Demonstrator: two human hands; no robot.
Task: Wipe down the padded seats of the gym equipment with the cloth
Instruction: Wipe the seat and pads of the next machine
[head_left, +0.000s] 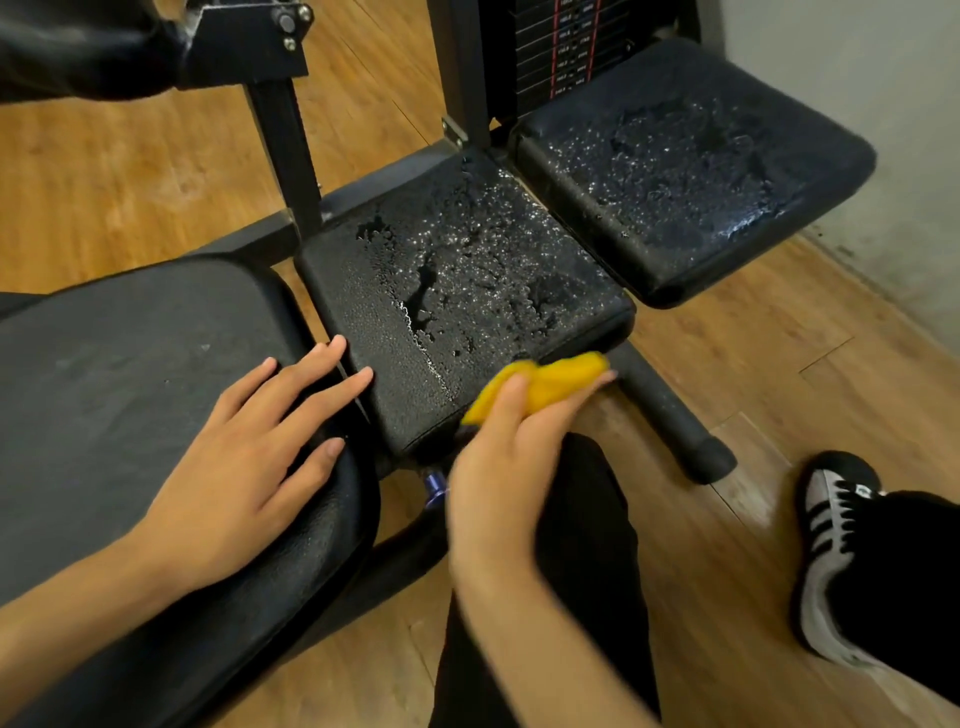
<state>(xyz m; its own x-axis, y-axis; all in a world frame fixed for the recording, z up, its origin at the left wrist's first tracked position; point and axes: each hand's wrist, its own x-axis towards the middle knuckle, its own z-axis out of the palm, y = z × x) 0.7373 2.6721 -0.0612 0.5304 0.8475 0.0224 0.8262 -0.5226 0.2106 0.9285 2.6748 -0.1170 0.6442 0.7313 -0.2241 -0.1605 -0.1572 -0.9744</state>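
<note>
We see a yellow cloth (540, 384) at the 5 o'clock edge of the middle padded seat (457, 291), whose surface is beaded with water; our right hand (498, 478) pinches the cloth between thumb and pressed-together fingers. At 9 o'clock from the cloth, our left hand (244, 467) lies flat with fingers spread on the dry-looking near pad (114, 395). At 1 o'clock, the far pad (685, 166) is wet too, above a wooden floor (130, 171).

Three padded seats (457, 291), two hands (249, 467), one yellow cloth (550, 384), one shoe (831, 561)
</note>
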